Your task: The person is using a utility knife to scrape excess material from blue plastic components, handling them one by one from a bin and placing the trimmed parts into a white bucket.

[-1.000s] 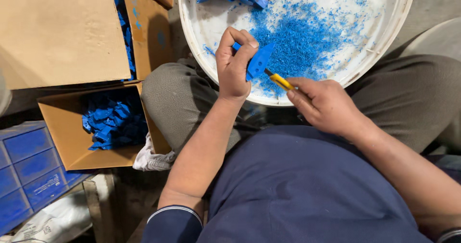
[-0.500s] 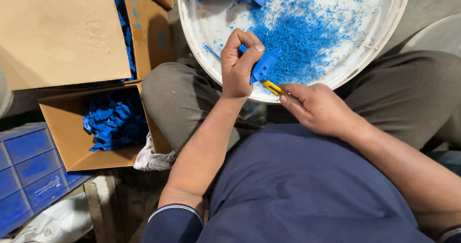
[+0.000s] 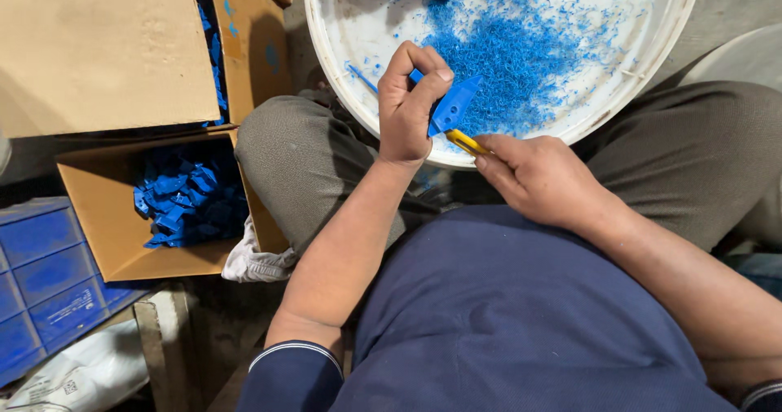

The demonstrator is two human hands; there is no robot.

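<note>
A blue part (image 3: 453, 107) is pinched in the left hand (image 3: 411, 106), and a yellow knife (image 3: 467, 142) is gripped tight in the right hand (image 3: 542, 176), both over the white tub (image 3: 358, 33) full of blue shavings (image 3: 521, 53). A box (image 3: 106, 224) of blue parts is sat off to the left.

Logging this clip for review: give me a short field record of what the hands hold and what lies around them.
left hand: grips a blue plastic part over the basin
right hand: holds a yellow-handled knife against the part's lower edge
white basin: rests on the lap, strewn with blue shavings
open cardboard box: beside the left knee, holding more blue parts
blue crate: at the far left edge
</note>
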